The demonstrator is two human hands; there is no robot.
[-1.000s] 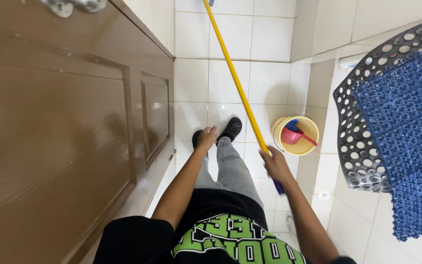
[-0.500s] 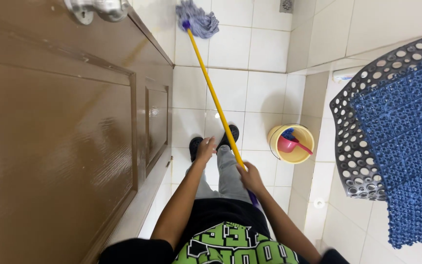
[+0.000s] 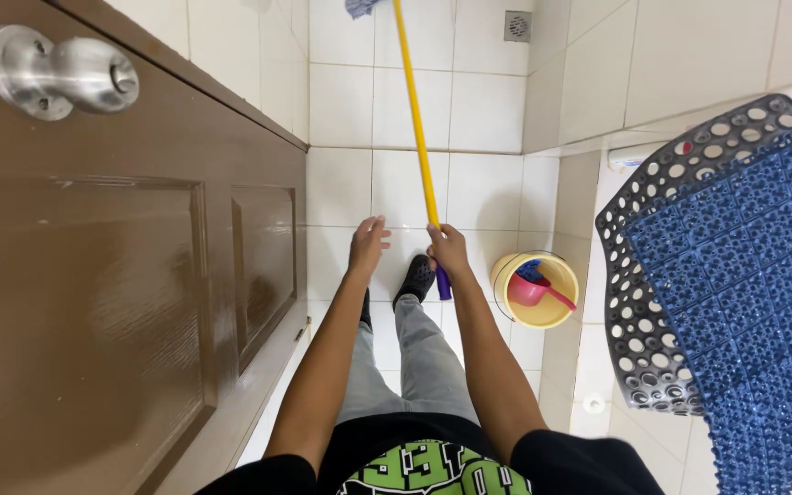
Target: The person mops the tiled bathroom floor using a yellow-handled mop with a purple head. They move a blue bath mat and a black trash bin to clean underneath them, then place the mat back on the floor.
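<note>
Yellow mop handle point(image 3: 417, 137) in right hand point(image 3: 449, 249)

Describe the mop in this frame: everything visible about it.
The mop has a long, straight yellow handle, smooth like plastic or coated metal, ending in a purple grip at the near end. Its head, a blue-grey bundle of strands, is cut off by the top edge of the frame. It slants up and away over the white tiled floor. The right hand is closed around the handle just above the purple grip; the left hand is open beside it, not touching.
</note>
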